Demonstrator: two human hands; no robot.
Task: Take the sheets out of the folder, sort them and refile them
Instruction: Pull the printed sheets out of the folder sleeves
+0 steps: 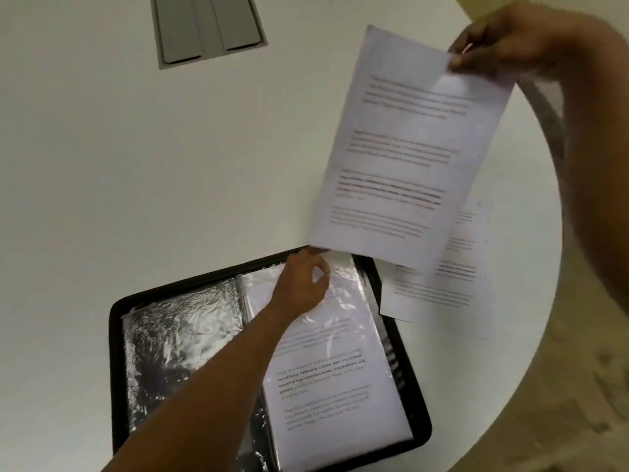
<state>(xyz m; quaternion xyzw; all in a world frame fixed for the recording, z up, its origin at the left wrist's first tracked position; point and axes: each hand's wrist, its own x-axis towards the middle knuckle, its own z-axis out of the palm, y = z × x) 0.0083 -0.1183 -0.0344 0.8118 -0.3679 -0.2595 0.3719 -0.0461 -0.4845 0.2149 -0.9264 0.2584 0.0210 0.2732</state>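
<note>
One printed sheet (408, 155) hangs from the right hand (503, 39), which pinches its top corner, long axis dropping toward the left hand (303, 284). That hand's fingertips pinch the glossy, crinkled plastic sleeve (340, 352) at its mouth, in the open black display folder (401, 335). Loose sheets (442, 294) lie flat right of it.

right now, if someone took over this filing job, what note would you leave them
Right hand: pinches the top corner of a printed sheet, held up over the table.
Left hand: fingers at the top of the plastic sleeve in the open folder.
Done: some sheets are out; loose sheets lie right of the folder.
Left: a sheet remains in the sleeve; sorting and refiling.
</note>
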